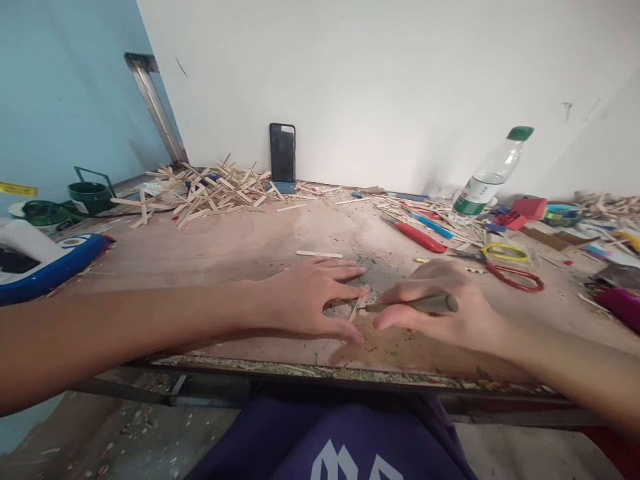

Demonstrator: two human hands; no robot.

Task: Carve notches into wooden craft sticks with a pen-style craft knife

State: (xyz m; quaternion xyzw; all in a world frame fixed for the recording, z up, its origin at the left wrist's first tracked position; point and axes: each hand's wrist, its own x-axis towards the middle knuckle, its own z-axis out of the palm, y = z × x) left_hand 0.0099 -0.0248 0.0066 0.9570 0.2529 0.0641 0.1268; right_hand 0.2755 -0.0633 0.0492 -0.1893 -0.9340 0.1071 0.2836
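Observation:
A short, flat wooden craft stick lies on the wooden tabletop. My left hand rests low over the table, fingers stretched, its thumb and index fingertips pinning the stick near its two ends. In my right hand is a thin-tipped hand tool with a rounded grey-green handle; whether it is an awl or a small carving blade I cannot tell. Its metal tip points left and meets the stick or is just beside it. Another craft stick lies flat beyond my left fingers. Dark green crumbs are scattered around both hands.
Scissors, a red utility knife and a blue pen-like tool lie to the right. Behind them a water bottle leans. A stick heap and phone are at the back; a blue-white object is left.

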